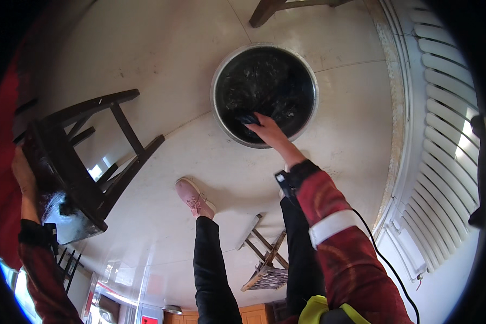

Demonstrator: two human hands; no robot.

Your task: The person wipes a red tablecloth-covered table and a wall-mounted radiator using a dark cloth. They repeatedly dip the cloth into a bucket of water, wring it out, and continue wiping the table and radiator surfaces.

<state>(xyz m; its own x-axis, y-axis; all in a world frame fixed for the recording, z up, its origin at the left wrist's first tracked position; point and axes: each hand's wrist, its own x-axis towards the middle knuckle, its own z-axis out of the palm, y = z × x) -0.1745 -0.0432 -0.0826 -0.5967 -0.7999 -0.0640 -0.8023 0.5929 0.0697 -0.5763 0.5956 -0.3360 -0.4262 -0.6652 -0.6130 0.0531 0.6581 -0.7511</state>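
Note:
My right hand (pixel 267 128) reaches over the near rim of a round metal basin (pixel 316 95) on the floor. Its fingers grip a bunched dark wet cloth (pixel 247 118) at the surface of the dark water (pixel 263 81). What else lies under the water cannot be made out. My left hand (pixel 24 168) is at the far left, on the far edge of the seat of a dark wooden stool or chair (pixel 70 162), beside a red cloth (pixel 1 162). The left fingers are partly hidden and dim. The seat looks wet and shiny.
A white radiator (pixel 437 121) runs along the wall at the right. A small folding stool (pixel 267 271) with a woven seat stands between my legs. Another piece of wooden furniture (pixel 265 10) shows its legs at the top. My pink shoe (pixel 188 194) is on the tiled floor.

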